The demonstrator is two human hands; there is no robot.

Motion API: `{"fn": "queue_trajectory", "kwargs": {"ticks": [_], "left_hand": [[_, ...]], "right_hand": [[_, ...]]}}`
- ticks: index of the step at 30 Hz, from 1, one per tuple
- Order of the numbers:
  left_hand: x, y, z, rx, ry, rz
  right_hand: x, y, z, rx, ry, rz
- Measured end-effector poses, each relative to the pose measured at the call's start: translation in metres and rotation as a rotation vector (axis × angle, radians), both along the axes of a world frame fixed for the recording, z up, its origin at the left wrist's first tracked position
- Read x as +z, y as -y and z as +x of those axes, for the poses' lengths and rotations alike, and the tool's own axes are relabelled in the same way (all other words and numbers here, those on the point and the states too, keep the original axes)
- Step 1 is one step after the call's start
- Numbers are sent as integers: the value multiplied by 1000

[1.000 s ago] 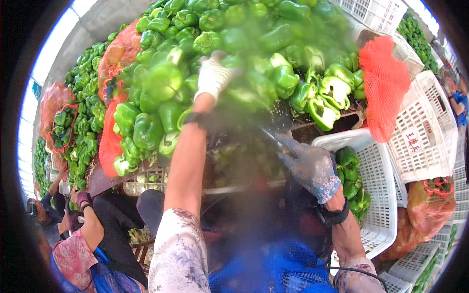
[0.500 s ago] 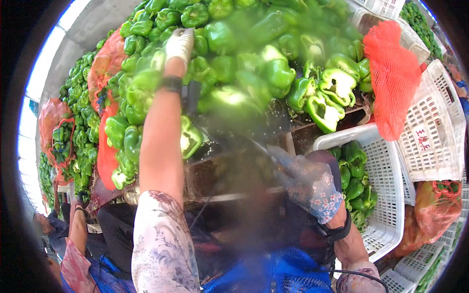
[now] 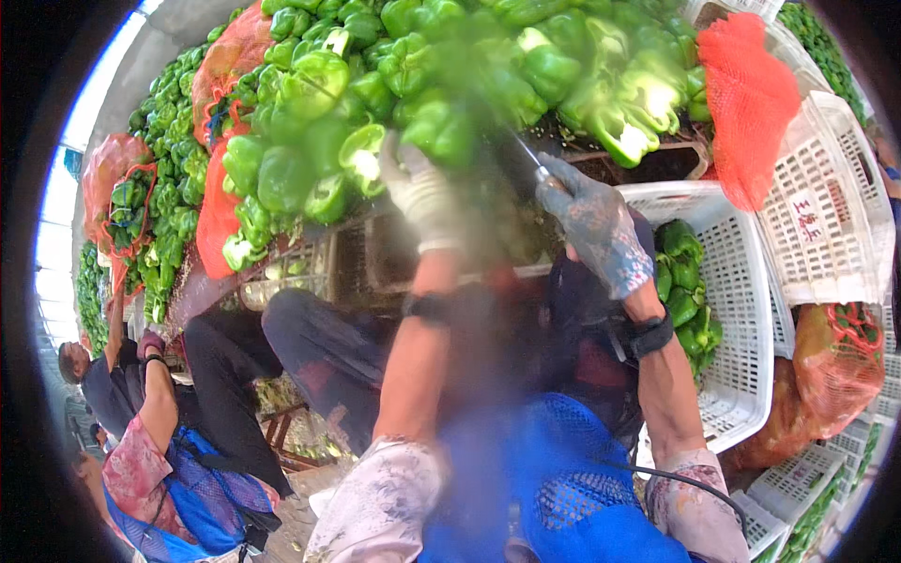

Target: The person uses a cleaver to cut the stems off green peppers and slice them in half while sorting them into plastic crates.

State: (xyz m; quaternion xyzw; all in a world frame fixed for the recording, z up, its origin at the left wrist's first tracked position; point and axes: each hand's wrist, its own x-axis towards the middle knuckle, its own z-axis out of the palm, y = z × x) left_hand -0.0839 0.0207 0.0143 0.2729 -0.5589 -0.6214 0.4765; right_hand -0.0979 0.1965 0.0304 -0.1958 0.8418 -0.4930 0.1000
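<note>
My left hand [image 3: 419, 195], in a whitish glove, is closed on a green bell pepper [image 3: 441, 133] at the near edge of the heap. My right hand [image 3: 593, 220], in a grey and flowered glove, grips a small knife [image 3: 532, 158] whose blade points up and left toward that pepper. Part of the blade is lost in a blurred smear down the middle of the picture. Close to my left fingers lies a cut pepper [image 3: 362, 159] with its pale inside showing. Another cut pepper [image 3: 623, 136] rests on the heap beyond my right hand.
A white plastic basket [image 3: 741, 300] holding whole green peppers [image 3: 683, 267] stands by my right arm. Red mesh sacks [image 3: 749, 103] lie at both sides of the heap. More white crates [image 3: 817, 225] are stacked at right. At far left a co-worker [image 3: 150, 432] sits beside the peppers.
My left hand has come back from the far left of the heap to its near edge, now with a pepper. My right hand with the knife has risen toward it.
</note>
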Motion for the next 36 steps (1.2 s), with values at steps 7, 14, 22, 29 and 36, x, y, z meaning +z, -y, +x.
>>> {"fn": "queue_trajectory", "kwargs": {"ticks": [7,14,22,29,36], "left_hand": [[32,-42,49,-232,243,192],[-18,-3,33,-155,281,-85],[-1,-10,37,-255,215,100],[-16,3,38,-321,119,304],[-45,14,17,-230,114,87]], "right_hand": [[0,-10,25,-34,-246,-65],[73,-6,71,-97,-117,-324],[-5,32,22,131,-437,321],[33,-26,55,28,-212,73],[3,-21,71,-7,-288,258]]}}
